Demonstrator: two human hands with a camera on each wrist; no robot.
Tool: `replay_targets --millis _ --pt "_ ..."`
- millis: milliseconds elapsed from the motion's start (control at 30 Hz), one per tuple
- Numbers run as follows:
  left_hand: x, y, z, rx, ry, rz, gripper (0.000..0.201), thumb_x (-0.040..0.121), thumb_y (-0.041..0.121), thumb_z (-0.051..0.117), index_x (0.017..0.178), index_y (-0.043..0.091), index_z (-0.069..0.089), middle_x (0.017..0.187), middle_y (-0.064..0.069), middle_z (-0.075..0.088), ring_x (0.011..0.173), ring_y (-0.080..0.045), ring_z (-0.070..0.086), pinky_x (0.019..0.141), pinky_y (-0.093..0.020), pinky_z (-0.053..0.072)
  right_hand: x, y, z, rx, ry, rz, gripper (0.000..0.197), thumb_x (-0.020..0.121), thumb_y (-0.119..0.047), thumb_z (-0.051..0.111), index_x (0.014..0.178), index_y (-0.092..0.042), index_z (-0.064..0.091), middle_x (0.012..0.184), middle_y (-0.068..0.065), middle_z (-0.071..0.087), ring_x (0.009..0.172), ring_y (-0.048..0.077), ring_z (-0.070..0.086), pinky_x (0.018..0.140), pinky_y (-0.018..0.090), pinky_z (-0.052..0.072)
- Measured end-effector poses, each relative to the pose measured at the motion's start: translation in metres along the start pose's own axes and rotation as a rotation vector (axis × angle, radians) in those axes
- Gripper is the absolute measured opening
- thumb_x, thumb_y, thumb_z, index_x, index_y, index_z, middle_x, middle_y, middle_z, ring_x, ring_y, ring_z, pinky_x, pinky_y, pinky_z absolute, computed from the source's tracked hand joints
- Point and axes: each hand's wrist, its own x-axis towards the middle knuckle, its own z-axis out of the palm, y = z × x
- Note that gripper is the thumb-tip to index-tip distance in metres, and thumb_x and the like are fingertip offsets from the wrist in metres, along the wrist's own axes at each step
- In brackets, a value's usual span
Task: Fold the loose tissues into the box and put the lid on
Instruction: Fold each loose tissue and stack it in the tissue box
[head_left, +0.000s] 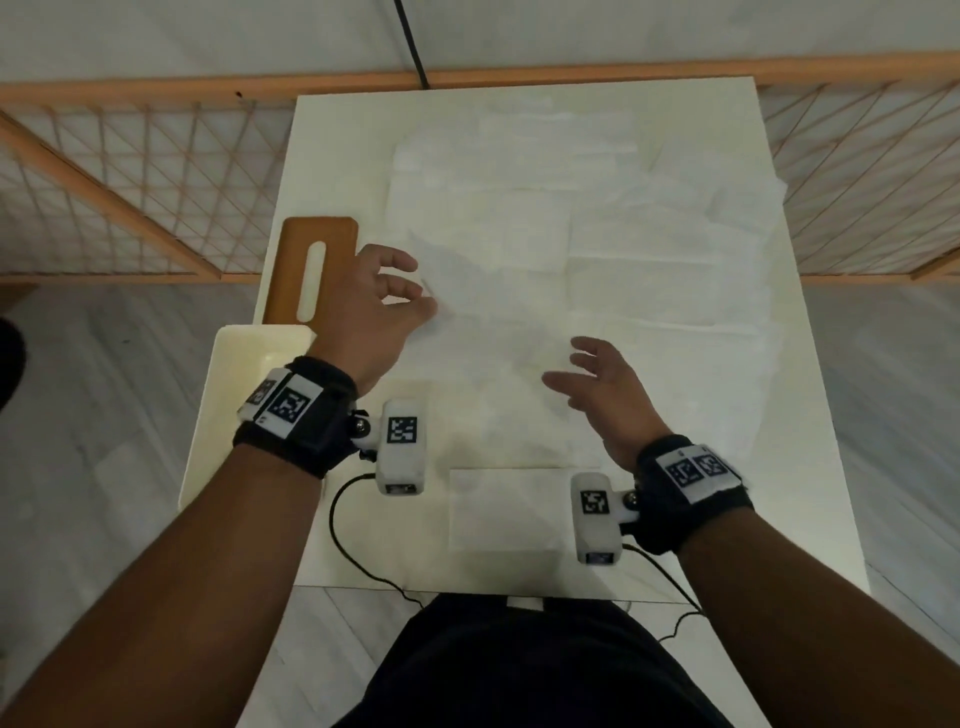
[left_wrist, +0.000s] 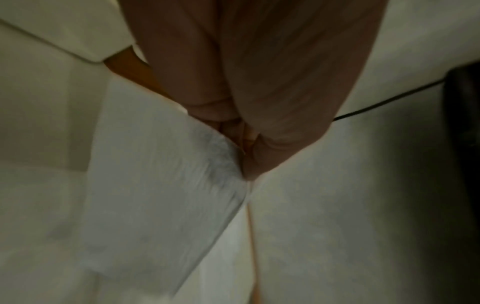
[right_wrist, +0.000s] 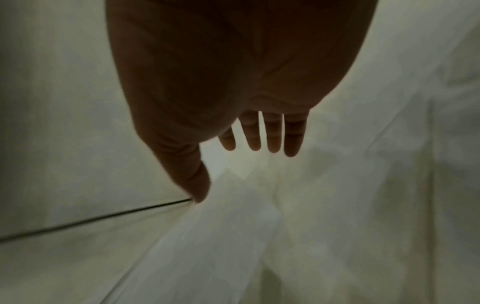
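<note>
Several loose white tissues (head_left: 597, 234) lie spread over the white table (head_left: 332, 545). My left hand (head_left: 423, 300) pinches the corner of one tissue (head_left: 493, 358) between thumb and fingers. In the left wrist view the pinching fingers (left_wrist: 233, 115) lift that tissue (left_wrist: 166, 185) by its corner. My right hand (head_left: 563, 364) hovers open over the same tissue, its straight fingers (right_wrist: 272, 135) spread and holding nothing. The brown lid (head_left: 311, 270) with a long slot lies at the table's left edge. The white open box (head_left: 244, 415) stands just in front of the lid, beside my left wrist.
One folded tissue (head_left: 504, 509) lies flat near the table's front edge, between my wrists. Thin black cables (head_left: 343, 551) trail from the wrist cameras over the front edge. A wooden lattice rail (head_left: 130, 182) runs behind and beside the table.
</note>
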Motion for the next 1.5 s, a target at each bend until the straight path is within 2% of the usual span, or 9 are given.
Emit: replay_targets --millis 133,267,533,667,967,1167,1267,1367,1500 --pt "-0.019 0.002 -0.014 -0.177 -0.045 -0.028 0.029 0.071 0.031 0.079 0.093 0.038 0.061 0.084 0.009 0.068 0.097 -0.019 0.064 0.091 -0.041 0.047 0.0 -0.023 0.019 0.345 -0.171 0.027 0.087 0.071 -0.027 0.08 0.148 -0.024 0.039 0.132 0.001 0.064 0.123 0.017 0.06 0.105 0.037 0.043" --pt "-0.031 -0.009 -0.021 -0.151 0.058 -0.084 0.018 0.08 0.022 0.074 0.086 0.036 0.065 0.085 0.005 0.068 0.073 -0.012 0.061 0.068 -0.033 0.047 -0.004 -0.039 0.024 0.495 -0.077 -0.063 0.068 0.076 0.001 0.074 0.138 -0.01 0.048 0.118 0.017 0.071 0.11 0.037 0.067 0.088 0.048 0.058" --pt "-0.061 -0.021 -0.014 -0.152 -0.01 -0.135 0.03 0.08 0.009 0.081 0.104 0.025 0.073 0.111 0.008 0.068 0.106 0.004 0.059 0.087 -0.015 0.046 -0.032 -0.036 -0.02 0.083 -0.051 -0.248 0.045 0.075 -0.01 0.083 0.115 -0.027 0.073 0.13 -0.005 0.066 0.111 0.019 0.069 0.099 0.05 0.053" --pt "-0.07 -0.021 -0.007 -0.101 0.034 -0.105 0.027 0.077 0.016 0.084 0.099 0.029 0.074 0.113 0.003 0.068 0.105 -0.01 0.066 0.095 -0.03 0.053 -0.046 -0.038 -0.028 -0.205 -0.09 -0.25 0.033 0.073 -0.016 0.087 0.102 -0.029 0.078 0.145 -0.024 0.045 0.104 0.002 0.067 0.092 0.023 0.053" --pt "-0.081 -0.026 -0.003 0.097 -0.008 0.01 0.01 0.08 0.02 0.081 0.084 0.028 0.076 0.086 0.007 0.07 0.079 -0.015 0.068 0.084 -0.039 0.058 -0.051 -0.03 -0.031 -0.402 0.066 -0.339 0.013 0.078 -0.014 0.083 0.083 -0.022 0.073 0.072 0.001 0.063 0.055 0.005 0.049 0.059 0.024 0.042" --pt "-0.092 -0.03 -0.003 0.263 -0.131 0.086 0.013 0.083 0.018 0.076 0.079 0.028 0.068 0.123 0.015 0.058 0.118 -0.004 0.053 0.103 -0.028 0.039 -0.065 -0.027 -0.039 -0.51 -0.01 -0.293 0.011 0.08 -0.016 0.08 0.077 -0.02 0.07 0.096 -0.012 0.073 0.069 -0.005 0.058 0.069 0.019 0.041" --pt "-0.098 -0.037 0.0 0.142 -0.23 -0.025 0.013 0.086 0.012 0.071 0.078 0.021 0.067 0.092 0.008 0.073 0.088 -0.009 0.065 0.086 -0.031 0.048 -0.075 -0.023 -0.046 -0.387 -0.151 -0.208 0.008 0.084 -0.004 0.075 0.085 -0.004 0.067 0.076 0.008 0.068 0.054 0.005 0.054 0.054 0.016 0.042" --pt "-0.101 -0.056 0.012 0.156 -0.257 -0.112 0.006 0.088 0.015 0.07 0.083 0.017 0.069 0.079 -0.001 0.072 0.068 -0.015 0.062 0.071 -0.036 0.051 -0.07 0.001 -0.051 -0.295 -0.144 -0.137 0.009 0.084 0.004 0.071 0.089 -0.003 0.068 0.079 0.022 0.068 0.069 0.023 0.064 0.069 0.038 0.054" --pt "-0.105 -0.098 0.039 0.358 -0.273 -0.202 0.008 0.086 0.026 0.072 0.082 0.021 0.068 0.078 0.0 0.071 0.069 -0.016 0.066 0.068 -0.029 0.054 -0.052 0.053 -0.046 -0.559 0.029 -0.083 0.013 0.08 -0.012 0.079 0.086 -0.019 0.07 0.077 0.003 0.067 0.07 0.019 0.062 0.07 0.033 0.053"
